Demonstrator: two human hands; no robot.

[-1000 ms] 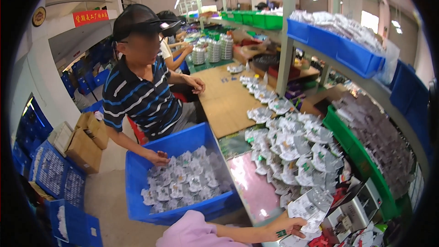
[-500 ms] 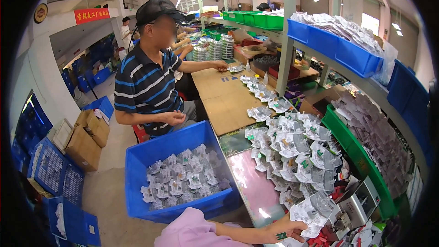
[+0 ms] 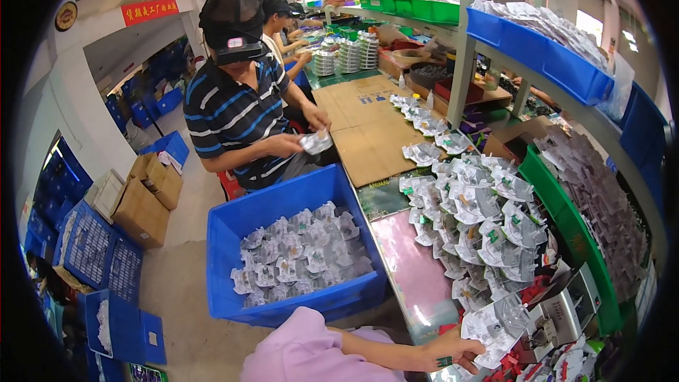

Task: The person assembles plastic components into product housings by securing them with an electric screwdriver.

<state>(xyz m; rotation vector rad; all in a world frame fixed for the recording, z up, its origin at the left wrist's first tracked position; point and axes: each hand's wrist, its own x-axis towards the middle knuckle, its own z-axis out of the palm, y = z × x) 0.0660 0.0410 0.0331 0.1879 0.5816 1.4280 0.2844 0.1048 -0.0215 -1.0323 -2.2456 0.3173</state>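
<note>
My left hand reaches out from a pink sleeve at the lower edge and grips a clear plastic packet with a white part inside. It sits at the near end of a heap of like packets spread over the bench. A small grey machine stands just right of the hand. My right hand is out of view.
A blue bin full of packets stands on the floor left of the bench. Behind it sits a person in a striped shirt holding a packet. Cardboard sheets, green and blue shelf bins, cartons and blue crates surround us.
The person in the striped shirt lifted a hand out of the blue bin and now holds a packet at the bench edge. My left hand has stayed on its packet.
</note>
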